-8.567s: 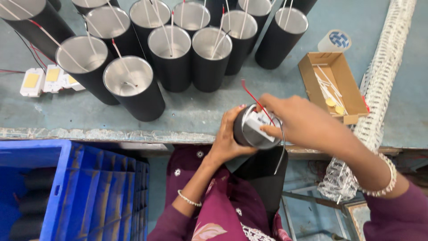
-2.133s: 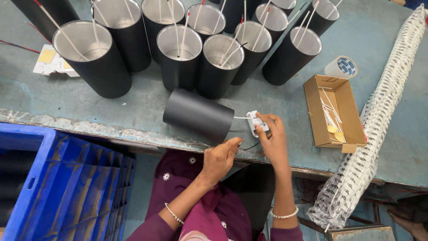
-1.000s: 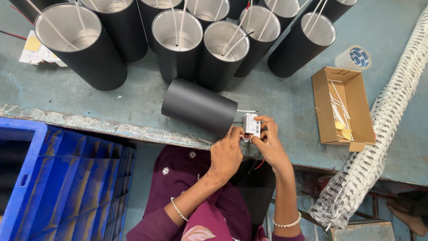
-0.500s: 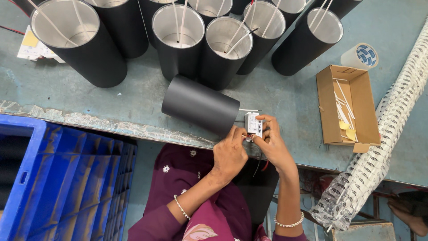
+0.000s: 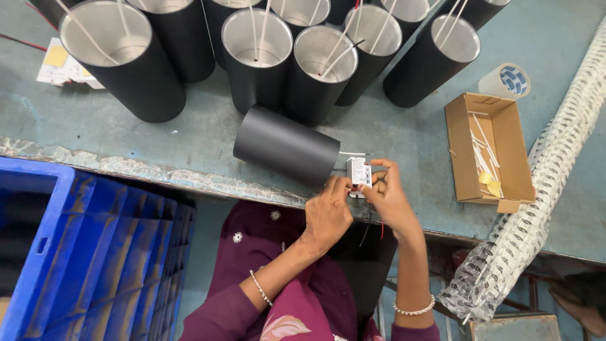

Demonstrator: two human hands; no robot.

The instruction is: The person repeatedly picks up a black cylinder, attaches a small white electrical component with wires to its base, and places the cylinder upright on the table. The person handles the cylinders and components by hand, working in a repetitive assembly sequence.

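Both your left hand [image 5: 327, 211] and right hand [image 5: 388, 199] pinch the small white module [image 5: 358, 172] at the worktop [image 5: 404, 136] edge. Its thin wires could tear. The lying black cylinder [image 5: 287, 146] beyond may roll.

Bench: a worn teal-painted work table [image 5: 189, 136] with a chipped, flaking front edge carried everything.
Lying on it: a matte black metal cylinder [image 5: 287, 146] lay on its side near the front edge, at the centre.
Standing group: upright black cylinders with pale silver insides [image 5: 255, 57] and white wires stood clustered from 10 to 1 o'clock.
At 3 o'clock: an open brown cardboard box [image 5: 489, 148] held thin white strips.
At 2 o'clock: a clear roll of tape [image 5: 505, 81] sat just beyond the box.
Far right: a long bundle in white patterned plastic wrap [image 5: 555, 158] overhung the edge.
At 10 o'clock: small white-and-yellow flat boards [image 5: 60, 63] lay beside the cylinders.
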